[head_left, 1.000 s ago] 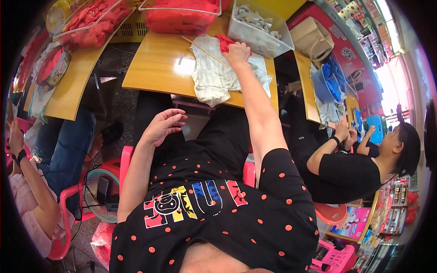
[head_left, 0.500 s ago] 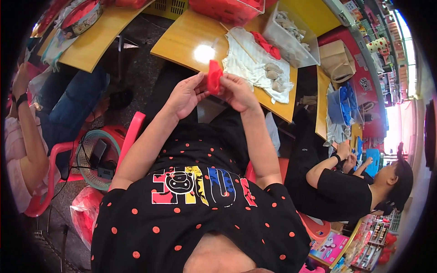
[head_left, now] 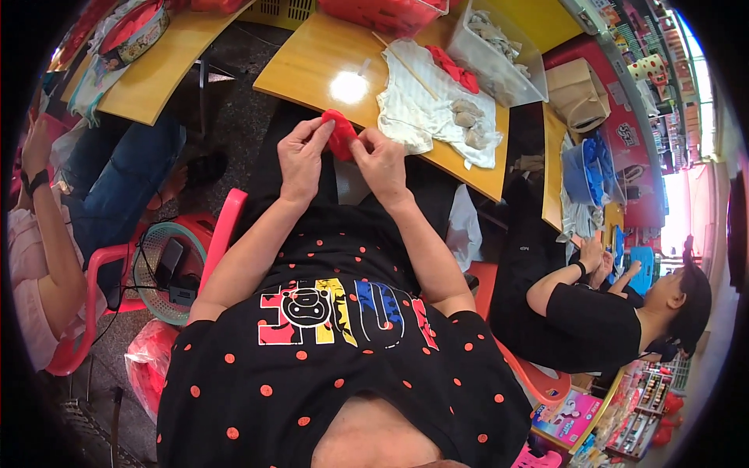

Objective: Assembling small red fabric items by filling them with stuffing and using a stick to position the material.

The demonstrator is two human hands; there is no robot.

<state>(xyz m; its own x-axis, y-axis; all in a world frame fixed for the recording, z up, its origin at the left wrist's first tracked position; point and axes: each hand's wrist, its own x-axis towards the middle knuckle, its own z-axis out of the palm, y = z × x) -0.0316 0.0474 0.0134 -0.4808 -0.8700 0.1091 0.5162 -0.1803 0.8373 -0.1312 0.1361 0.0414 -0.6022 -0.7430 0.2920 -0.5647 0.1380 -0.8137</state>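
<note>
My left hand (head_left: 302, 156) and my right hand (head_left: 380, 162) both pinch a small red fabric piece (head_left: 339, 134) between them, held just in front of the near edge of the yellow wooden table (head_left: 312, 62). On the table beyond lies a white cloth (head_left: 417, 109) with more red pieces (head_left: 456, 69), a thin wooden stick (head_left: 406, 66) and clumps of grey stuffing (head_left: 466, 118) on it.
A clear bin (head_left: 499, 54) of grey stuffing and a bin of red pieces (head_left: 382, 9) stand at the table's far side. A person in black (head_left: 593, 320) sits to my right, another person (head_left: 47, 234) on a red chair to my left. A green basket (head_left: 164, 269) sits by my chair.
My right hand reached to the cloth, took a red piece and drew it back to the table's edge. My left hand came up and joined it on the piece.
</note>
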